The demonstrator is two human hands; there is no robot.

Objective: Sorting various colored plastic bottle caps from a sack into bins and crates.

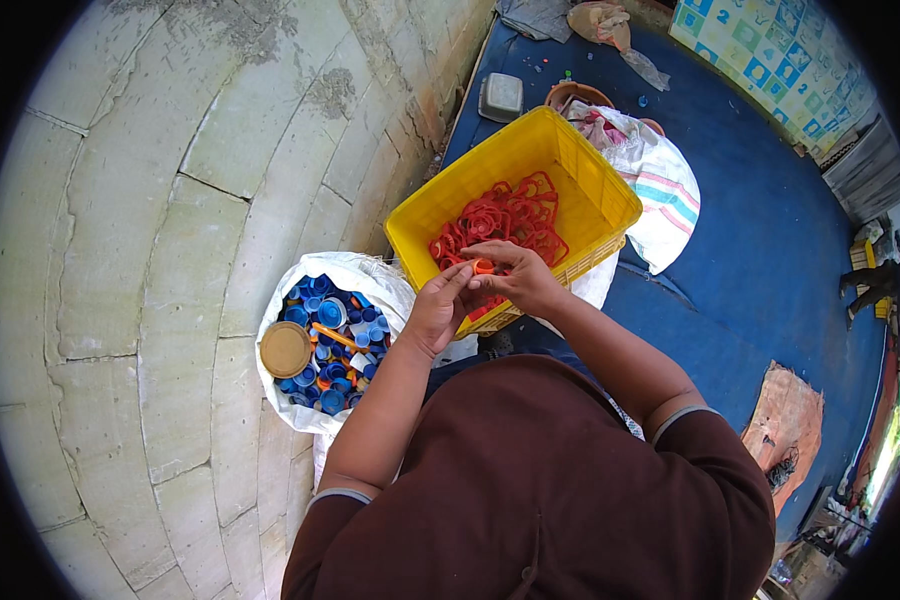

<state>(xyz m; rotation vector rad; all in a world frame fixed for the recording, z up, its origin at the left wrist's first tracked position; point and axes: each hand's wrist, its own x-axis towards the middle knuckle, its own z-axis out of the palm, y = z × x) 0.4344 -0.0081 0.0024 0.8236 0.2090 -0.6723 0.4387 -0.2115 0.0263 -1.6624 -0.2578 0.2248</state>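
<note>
An orange plastic cap or ring (483,267) is pinched at the fingertips of both hands. My left hand (441,306) grips its left side, and my right hand (523,279) curls around it from the right. Both hands are over the near edge of a yellow plastic crate (592,169). Inside the crate lies a tangled heap of red plastic rings and strips (506,217). To the left stands a white woven sack (274,401), its mouth rolled back, filled with mostly blue bottle caps (332,313) and some orange and white pieces. A round tan lid (285,350) rests at its left rim.
A block wall (195,247) runs along the left. Beyond the crate are a white striped sack (664,195), a brown basin (579,94) and a grey plastic container (501,97) on blue floor sheeting (727,247). Another person's legs (874,283) show at far right, with a torn brown sheet (784,427) nearer.
</note>
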